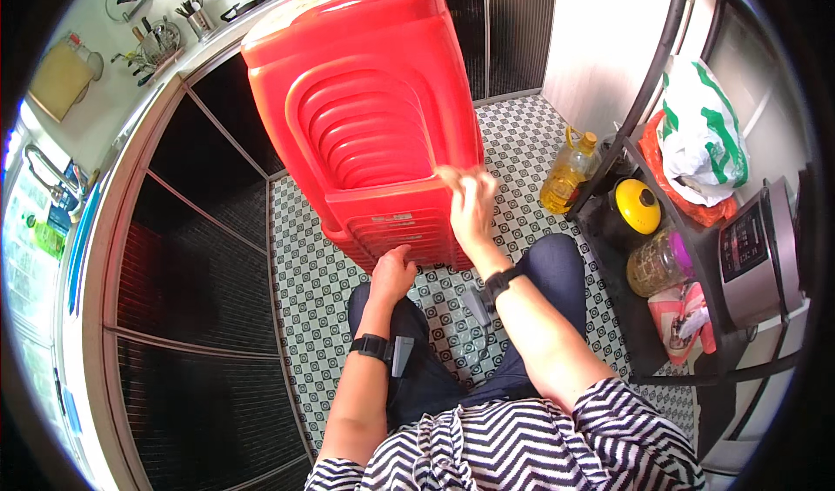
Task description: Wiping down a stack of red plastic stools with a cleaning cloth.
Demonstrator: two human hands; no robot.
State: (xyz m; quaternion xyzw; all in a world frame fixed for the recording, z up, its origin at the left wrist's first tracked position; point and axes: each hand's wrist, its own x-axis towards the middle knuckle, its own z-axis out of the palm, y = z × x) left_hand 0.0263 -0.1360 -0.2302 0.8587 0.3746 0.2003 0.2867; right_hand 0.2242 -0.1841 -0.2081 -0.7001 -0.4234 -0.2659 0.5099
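Observation:
A tall stack of red plastic stools (385, 126) stands on the floor before me, its ridged, hollowed sides facing me. My left hand (393, 270) is at the lower front of the stack, fingers bent against or just before the red plastic. Worn pale label remnants (393, 217) show on the panel above it. My right hand (471, 207) is raised at the stack's right edge, its fingers curled and blurred by motion. A thin pale line runs up from those fingertips across the red side; whether it is a strand they hold is unclear.
Dark cabinets (202, 282) and a counter curve along the left. To the right, a black rack (620, 321) holds a yellow-lidded pot (638, 206), a purple-lidded jar (659, 263) and an electric cooker (760, 256). An oil bottle (569, 171) stands on the patterned floor beside it.

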